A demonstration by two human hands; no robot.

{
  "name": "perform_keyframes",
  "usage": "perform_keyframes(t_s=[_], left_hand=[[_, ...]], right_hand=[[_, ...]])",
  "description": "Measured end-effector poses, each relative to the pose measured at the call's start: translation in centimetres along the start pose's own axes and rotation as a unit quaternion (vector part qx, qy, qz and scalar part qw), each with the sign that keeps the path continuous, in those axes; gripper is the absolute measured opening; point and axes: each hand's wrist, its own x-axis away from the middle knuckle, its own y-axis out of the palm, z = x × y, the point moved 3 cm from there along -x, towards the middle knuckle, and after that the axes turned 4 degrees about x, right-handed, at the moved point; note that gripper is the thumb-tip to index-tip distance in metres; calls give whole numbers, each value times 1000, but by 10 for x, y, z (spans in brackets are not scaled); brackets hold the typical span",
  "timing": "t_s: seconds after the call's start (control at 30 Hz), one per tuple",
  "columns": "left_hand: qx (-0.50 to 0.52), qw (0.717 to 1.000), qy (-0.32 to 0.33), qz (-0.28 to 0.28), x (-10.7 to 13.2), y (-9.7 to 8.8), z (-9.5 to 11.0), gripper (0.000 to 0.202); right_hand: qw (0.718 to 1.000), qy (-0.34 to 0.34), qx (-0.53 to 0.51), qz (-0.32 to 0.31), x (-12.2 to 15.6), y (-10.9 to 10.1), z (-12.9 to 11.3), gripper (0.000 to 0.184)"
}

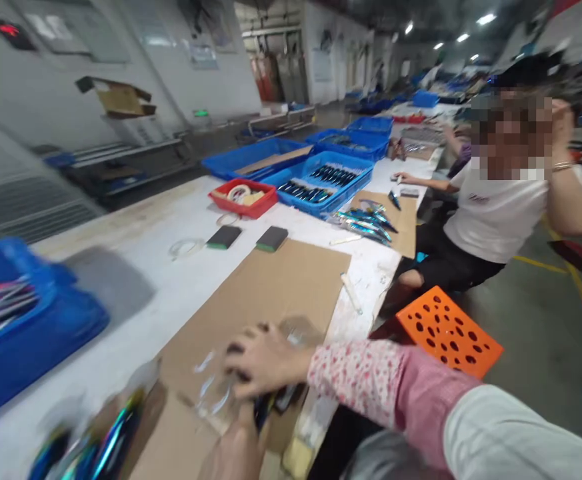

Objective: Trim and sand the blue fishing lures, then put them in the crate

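My right hand [265, 360], in a pink patterned sleeve, reaches in from the right with its fingers bent downward, blurred by motion. Just below it my left hand [235, 447] is partly cut off by the lower edge, its thumb raised against a dark piece [261, 412]. That piece is mostly covered by both hands, so its kind does not show. Crinkled clear plastic [211, 393] lies beside the right fingers. Under the hands is brown cardboard [291, 280]. Shiny blue-green fishing lures [118, 433] lie at the lower left, blurred.
A blue crate [45, 333] stands on the left. Two dark sanding blocks [272, 239] and a white stick [351, 293] lie near the cardboard. Farther off are a red tray [251, 208], blue trays [331, 200] and a seated co-worker [495, 207]. An orange perforated stool [448, 330] stands beside the table.
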Motion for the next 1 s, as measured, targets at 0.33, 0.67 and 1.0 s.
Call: perform_keyframes(t_s=[0.33,0.67,1.0], left_hand=[[40,999,-10,24,2,1,6,35],[34,999,-9,25,2,3,7,32],[32,999,-1,39,2,6,8,29]], right_hand=[[999,31,-36,19,17,3,22,25],[999,47,-21,14,15,1,14,23],[995,86,-40,7,19,3,25,22]])
